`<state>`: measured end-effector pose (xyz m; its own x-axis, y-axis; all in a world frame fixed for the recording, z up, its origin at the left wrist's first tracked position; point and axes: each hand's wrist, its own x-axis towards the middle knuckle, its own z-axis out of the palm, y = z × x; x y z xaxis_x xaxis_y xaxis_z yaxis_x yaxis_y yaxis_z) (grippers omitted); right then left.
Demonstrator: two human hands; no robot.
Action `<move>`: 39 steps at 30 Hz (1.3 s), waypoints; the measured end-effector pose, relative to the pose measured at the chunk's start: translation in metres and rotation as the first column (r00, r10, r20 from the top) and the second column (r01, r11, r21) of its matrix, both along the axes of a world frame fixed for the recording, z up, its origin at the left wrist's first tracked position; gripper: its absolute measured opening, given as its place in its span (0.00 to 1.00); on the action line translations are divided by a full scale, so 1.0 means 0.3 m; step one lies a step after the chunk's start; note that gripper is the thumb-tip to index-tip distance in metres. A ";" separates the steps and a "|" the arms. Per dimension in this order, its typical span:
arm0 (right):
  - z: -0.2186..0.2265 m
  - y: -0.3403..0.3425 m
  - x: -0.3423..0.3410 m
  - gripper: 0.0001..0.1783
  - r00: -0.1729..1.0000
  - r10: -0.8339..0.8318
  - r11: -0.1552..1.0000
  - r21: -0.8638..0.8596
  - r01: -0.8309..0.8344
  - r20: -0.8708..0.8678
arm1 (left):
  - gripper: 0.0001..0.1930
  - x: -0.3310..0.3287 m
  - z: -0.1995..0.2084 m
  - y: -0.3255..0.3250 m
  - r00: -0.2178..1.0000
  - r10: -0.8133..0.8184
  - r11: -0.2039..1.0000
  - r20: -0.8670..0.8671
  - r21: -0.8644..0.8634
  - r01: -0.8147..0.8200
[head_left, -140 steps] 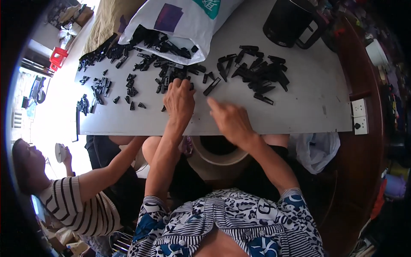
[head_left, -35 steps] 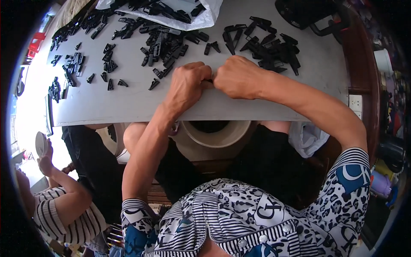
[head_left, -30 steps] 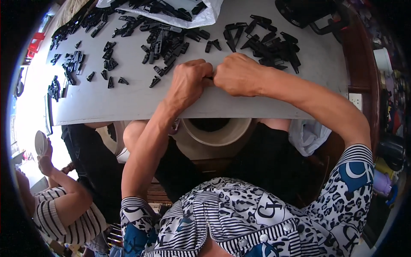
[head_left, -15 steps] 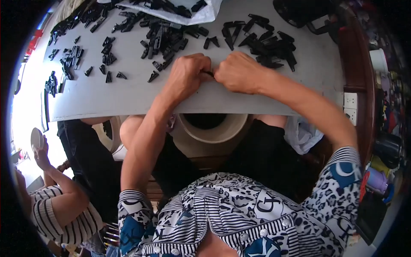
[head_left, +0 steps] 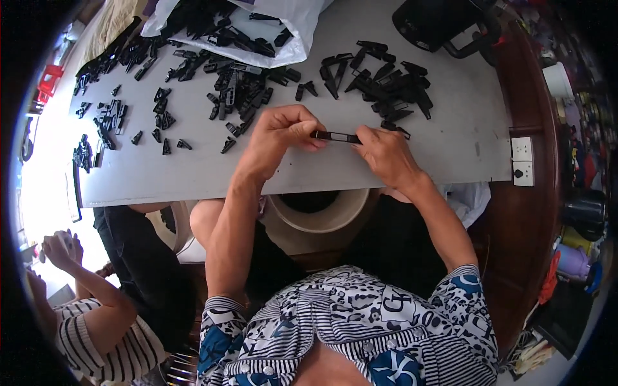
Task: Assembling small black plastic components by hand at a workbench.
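Above the near part of the grey table [head_left: 187, 174], a slim black plastic piece [head_left: 338, 136] with a pale strip along its face lies level between my hands. My left hand [head_left: 281, 133] pinches its left end between thumb and fingers. Its right end is in the closed fingers of my right hand [head_left: 391, 156]. Just beyond my left hand lies a heap of black clip-like plastic parts [head_left: 235, 90]. A second pile of longer black clip-like pieces [head_left: 393, 87] sits beyond my right hand, its nearest pieces close to the fingers.
A white plastic bag [head_left: 297, 42] holding more black parts lies at the far middle. Smaller groups of parts [head_left: 164, 119] are spread on the left. A black kettle-like vessel [head_left: 434, 22] stands far right. Under the table edge is a pale bucket [head_left: 325, 220]. Another person [head_left: 106, 309] sits at left.
My fists were close together, mostly hiding the piece. Now they are farther apart, the right one lower and to the right, with the piece showing between them. The view has shifted slightly.
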<state>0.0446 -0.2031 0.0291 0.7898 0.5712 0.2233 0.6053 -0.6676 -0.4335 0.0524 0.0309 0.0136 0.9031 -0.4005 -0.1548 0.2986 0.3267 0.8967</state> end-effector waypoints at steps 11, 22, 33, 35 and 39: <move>0.036 0.027 -0.120 0.12 0.999 0.046 0.988 -0.146 -0.049 -0.023 | 0.10 -0.058 0.006 -0.082 0.977 -0.206 0.916 0.050 0.362 0.174; -0.292 0.078 -0.397 0.12 0.979 -0.045 0.972 -0.234 -0.003 -0.200 | 0.17 0.058 -0.026 -0.067 0.536 -0.189 0.411 0.823 0.562 -0.718; -0.054 -0.034 -0.276 0.13 0.959 -0.275 0.926 0.250 0.284 -0.070 | 0.12 0.008 -0.015 -0.075 0.720 -0.082 0.436 0.689 0.675 -0.596; -0.003 -0.070 -0.199 0.19 0.910 -0.402 0.900 0.136 0.414 -0.105 | 0.14 0.000 -0.016 -0.083 0.781 -0.121 0.461 0.613 0.731 -0.502; -0.047 -0.110 -0.082 0.21 0.845 -0.534 0.845 -0.032 0.535 0.013 | 0.15 -0.011 0.006 -0.089 0.792 -0.164 0.480 0.589 0.749 -0.457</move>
